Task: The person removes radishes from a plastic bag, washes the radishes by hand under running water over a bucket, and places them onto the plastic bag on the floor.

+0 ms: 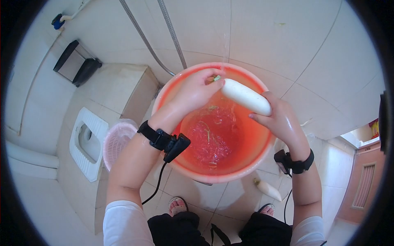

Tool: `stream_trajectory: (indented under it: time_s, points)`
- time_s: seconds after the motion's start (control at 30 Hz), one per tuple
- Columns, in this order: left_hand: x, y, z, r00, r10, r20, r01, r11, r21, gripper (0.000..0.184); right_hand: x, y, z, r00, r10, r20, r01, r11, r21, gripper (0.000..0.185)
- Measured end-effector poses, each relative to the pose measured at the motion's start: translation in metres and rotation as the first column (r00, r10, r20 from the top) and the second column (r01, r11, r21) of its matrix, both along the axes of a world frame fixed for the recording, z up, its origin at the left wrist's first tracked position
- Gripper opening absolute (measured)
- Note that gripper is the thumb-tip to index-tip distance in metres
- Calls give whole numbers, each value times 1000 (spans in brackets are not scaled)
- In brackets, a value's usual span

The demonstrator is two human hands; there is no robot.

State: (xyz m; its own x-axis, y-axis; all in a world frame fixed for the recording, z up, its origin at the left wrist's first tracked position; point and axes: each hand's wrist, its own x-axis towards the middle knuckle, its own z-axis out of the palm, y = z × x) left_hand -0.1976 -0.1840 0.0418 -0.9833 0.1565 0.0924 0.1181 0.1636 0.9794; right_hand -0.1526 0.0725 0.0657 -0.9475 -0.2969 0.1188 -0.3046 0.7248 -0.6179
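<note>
A white radish (247,96) is held slantwise above a large red basin (164,102). Closed around its green-tipped upper end is my left hand (200,88), thumb along the near side. My right hand (278,115) grips the lower right end, its thumb underneath and fingers over the top. Inside the basin, water (211,137) ripples with bits of green and pale scraps in it. A thin stream of water falls from above near my left fingertips.
Another white radish (267,190) lies on the tiled floor by my foot. Left of the basin stand a pink basket (117,141) and a squat toilet (87,137). Metal hoses (174,39) hang at the wall. Wrist straps with cables are on both arms.
</note>
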Motion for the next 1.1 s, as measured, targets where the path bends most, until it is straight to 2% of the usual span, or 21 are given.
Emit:
stream_trajectory:
  time_s: [0.07,0.1,0.17,0.2,0.27,0.53,0.7,0.8,0.87,0.9,0.93,0.97,1.0,1.07,1.1]
  points:
    - [0,-5,0,986,-112,-122,78,963,-257,23,0,0,2,1000,11,7,-11,1000,9,42]
    - [-3,-10,0,987,-111,-119,78,963,-257,23,0,-1,3,1000,21,14,-21,1000,19,42]
    - [-13,-21,2,985,-170,0,164,951,-261,21,-1,1,0,1000,28,-4,-28,999,25,42]
    - [-13,-25,4,985,-170,4,165,951,-262,21,-2,1,-2,999,33,-24,-32,999,31,42]
    - [-12,-30,11,983,-116,139,152,947,-282,21,-2,1,-2,999,29,-23,-28,999,31,41]
    - [-14,-27,8,992,-44,115,82,934,-347,21,-2,2,-5,999,30,-36,-30,1000,5,39]
    - [-19,-25,11,993,-9,116,55,916,-397,18,-2,3,-6,997,24,-74,-20,998,54,38]
    - [-18,-24,15,980,-2,201,93,889,-448,20,-1,3,-6,998,24,-56,-22,999,46,39]
    - [-20,-28,-4,997,45,-68,-73,862,-502,24,-1,4,-9,997,26,-67,-25,1000,13,39]
    - [-16,-26,0,997,44,-69,-73,860,-504,24,-1,5,-9,997,26,-78,-27,1000,-14,39]
    - [-11,-23,2,964,-85,-254,-44,886,-461,27,-1,4,-8,997,24,-78,-25,1000,-16,39]
    - [-6,-20,6,880,-200,-432,-1,907,-422,32,0,4,-6,997,28,-78,-30,999,-27,39]
    - [0,-16,13,879,-205,-431,4,906,-423,32,1,5,-5,997,30,-78,-33,999,-38,39]
    - [13,-9,28,763,-418,-492,-82,693,-716,39,2,4,-4,998,27,-65,-27,1000,-7,39]
    - [18,-6,28,763,-418,-492,-81,694,-715,39,2,4,-4,998,29,-55,-28,999,24,39]
